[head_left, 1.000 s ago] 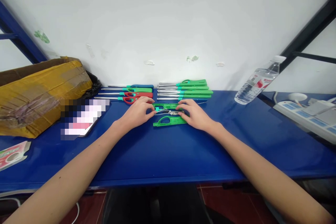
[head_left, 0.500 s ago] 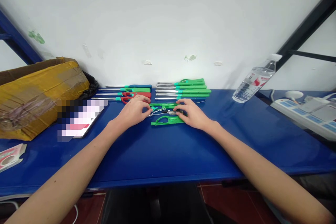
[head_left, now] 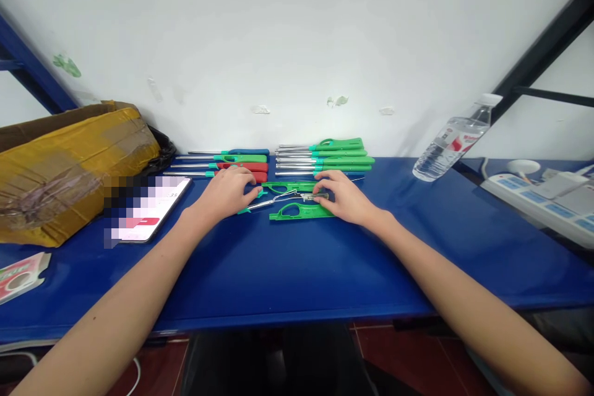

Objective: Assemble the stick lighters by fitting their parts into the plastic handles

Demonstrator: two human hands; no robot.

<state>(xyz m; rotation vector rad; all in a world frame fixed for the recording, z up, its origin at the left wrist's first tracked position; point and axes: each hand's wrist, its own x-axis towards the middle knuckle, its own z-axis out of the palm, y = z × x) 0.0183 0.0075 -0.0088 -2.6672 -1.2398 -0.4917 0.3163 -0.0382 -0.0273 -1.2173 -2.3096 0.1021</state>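
Observation:
Two green lighter shell halves lie on the blue table; the nearer half (head_left: pixel 304 211) has a trigger loop, and the farther half (head_left: pixel 292 187) is partly behind the metal parts. Between them runs a bent wire (head_left: pixel 283 195) joined to a small metal piece. My right hand (head_left: pixel 343 197) pinches the right end of these inner parts (head_left: pixel 315 197). My left hand (head_left: pixel 229 192) has its thumb and fingers around a teal piece at the left end, beside a metal rod (head_left: pixel 262 204) that slants down left.
Assembled lighters lie in two groups behind, red, blue and green at left (head_left: pixel 245 167), mostly green at right (head_left: pixel 346 153). A phone (head_left: pixel 158 210) and taped box (head_left: pixel 78 173) stand left; a bottle (head_left: pixel 452 139) and power strip (head_left: pixel 538 198) right.
My left hand has moved slightly left and down, and the rod with its teal piece now shows below it. The wire and metal parts have shifted a little away from the far shell half.

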